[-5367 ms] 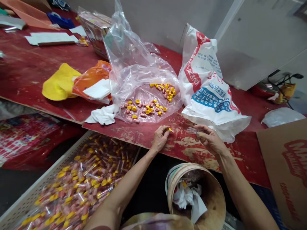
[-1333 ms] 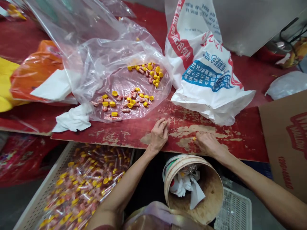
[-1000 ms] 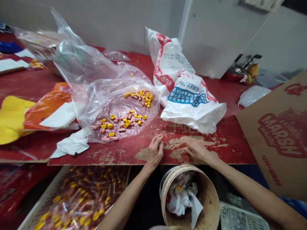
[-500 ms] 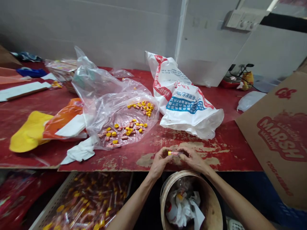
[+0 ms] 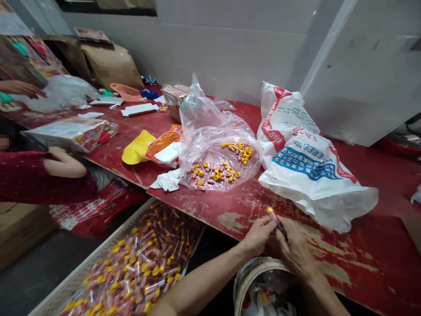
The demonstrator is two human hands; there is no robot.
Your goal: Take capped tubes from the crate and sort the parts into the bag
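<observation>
Left hand (image 5: 259, 236) fingertips pinch a small tube (image 5: 274, 216), yellow cap (image 5: 269, 210) uppermost; right hand (image 5: 297, 248) fingers, blurred from where I stand, curl about its lower end. Tube is held over the near edge of a worn red table (image 5: 384, 267), bucket (image 5: 242, 281) just below. Farther out: clear bag (image 5: 219, 131) holding pink pieces (image 5: 211, 181), white sack (image 5: 305, 162) beside it, crate (image 5: 80, 271) of capped tubes (image 5: 138, 259) low at left.

Tube (image 5: 273, 215) partly hidden by fingers (image 5: 267, 225)
</observation>
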